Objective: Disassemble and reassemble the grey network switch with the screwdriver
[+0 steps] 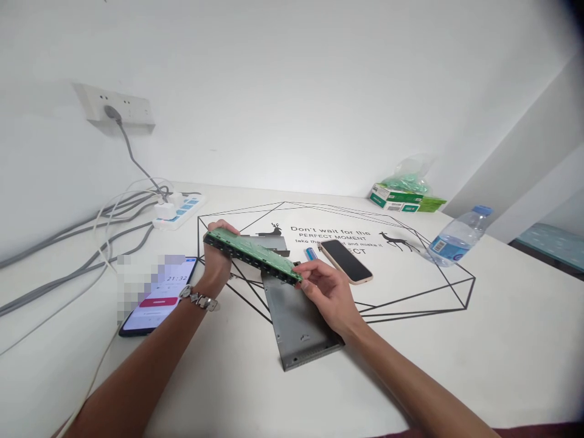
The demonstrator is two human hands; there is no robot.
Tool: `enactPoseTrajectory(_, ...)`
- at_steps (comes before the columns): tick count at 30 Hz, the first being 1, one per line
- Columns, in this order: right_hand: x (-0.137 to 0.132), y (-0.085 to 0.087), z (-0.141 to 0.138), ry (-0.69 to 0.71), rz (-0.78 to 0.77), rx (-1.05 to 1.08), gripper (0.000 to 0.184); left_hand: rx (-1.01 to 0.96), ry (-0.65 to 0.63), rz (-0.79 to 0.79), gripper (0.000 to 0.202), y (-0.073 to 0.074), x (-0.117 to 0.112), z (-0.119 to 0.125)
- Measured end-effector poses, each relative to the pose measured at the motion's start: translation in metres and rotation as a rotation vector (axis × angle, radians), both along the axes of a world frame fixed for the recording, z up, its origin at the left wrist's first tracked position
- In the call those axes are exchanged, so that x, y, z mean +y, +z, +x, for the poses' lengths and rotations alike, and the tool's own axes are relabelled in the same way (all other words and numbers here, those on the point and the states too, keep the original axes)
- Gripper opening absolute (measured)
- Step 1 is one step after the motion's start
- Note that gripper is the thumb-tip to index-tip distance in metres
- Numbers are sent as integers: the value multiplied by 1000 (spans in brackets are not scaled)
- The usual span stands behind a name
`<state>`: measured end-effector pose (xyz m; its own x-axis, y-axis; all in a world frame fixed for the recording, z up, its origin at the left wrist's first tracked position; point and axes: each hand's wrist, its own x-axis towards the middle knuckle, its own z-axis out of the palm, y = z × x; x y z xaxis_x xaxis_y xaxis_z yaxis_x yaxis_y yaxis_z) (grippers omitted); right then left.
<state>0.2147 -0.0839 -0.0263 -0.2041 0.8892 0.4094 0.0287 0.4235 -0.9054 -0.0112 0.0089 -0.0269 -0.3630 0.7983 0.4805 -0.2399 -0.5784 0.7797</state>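
Note:
A long green circuit board (pixel 255 250) with a black row of ports along its near edge is held tilted above the table. My left hand (pixel 218 252) grips its left end, most of the fingers hidden behind the board. At the right end, my right hand (pixel 326 291) pinches the corner between thumb and fingers. Below the board lies a grey metal cover plate (pixel 303 331), partly hidden by the board and my right hand. Another grey metal piece (pixel 276 243) shows behind the board.
A phone (pixel 345 260) lies face up beyond my right hand, beside a small blue pen-like item (pixel 311 253). Another lit phone (pixel 171 292) is by my left forearm. A power strip (pixel 177 210) with cables sits left; a water bottle (pixel 458 237) and green-white boxes (pixel 396 198) stand right.

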Motion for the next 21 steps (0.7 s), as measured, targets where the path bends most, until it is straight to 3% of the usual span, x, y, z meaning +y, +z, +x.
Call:
enactPoseTrajectory(7, 8, -6, -3, -92, -128, -28, 14, 209, 88, 71, 23, 2, -9, -3)
enactPoseTrajectory(13, 12, -8, -6, -131, -224, -46, 12, 428, 222, 195, 14, 16, -24, 3)
enactPoseTrajectory(17, 8, -4, -6, -139, -223, -57, 11, 380, 205, 172, 22, 18, -23, 3)
enactPoseTrajectory(21, 0, 3, -5, -1, -167, -17, 18, 137, 91, 37, 27, 12, -10, -3)
